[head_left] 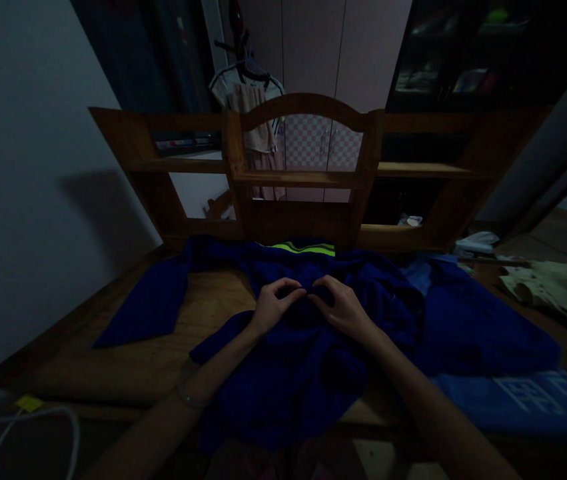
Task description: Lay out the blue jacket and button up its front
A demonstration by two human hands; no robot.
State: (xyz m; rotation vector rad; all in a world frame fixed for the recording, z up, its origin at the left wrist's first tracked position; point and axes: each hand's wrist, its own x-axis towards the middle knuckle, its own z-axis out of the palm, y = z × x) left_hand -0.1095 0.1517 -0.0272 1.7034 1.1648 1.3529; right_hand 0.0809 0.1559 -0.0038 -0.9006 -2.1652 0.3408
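A dark blue long-sleeved garment (283, 373) lies spread over the wooden desk top, one sleeve (156, 300) stretched out to the left. Across its far part runs a yellow-green reflective strip (308, 249). Near the middle of the cloth, my left hand (274, 303) pinches the fabric between thumb and fingers. Close beside it, my right hand (338, 305) pinches the same garment, the two sets of fingertips almost meeting. Whatever small part sits between the fingertips is too dark to make out. A thin bracelet (192, 400) circles my left wrist.
Behind the garment stands a wooden shelf frame (308, 179). More blue cloth (483, 327) and a lighter blue printed cloth (518, 403) lie on the right, with pale green clothing (558, 290) beyond. A white cable (73, 427) loops at lower left. A wall (38, 200) closes the left side.
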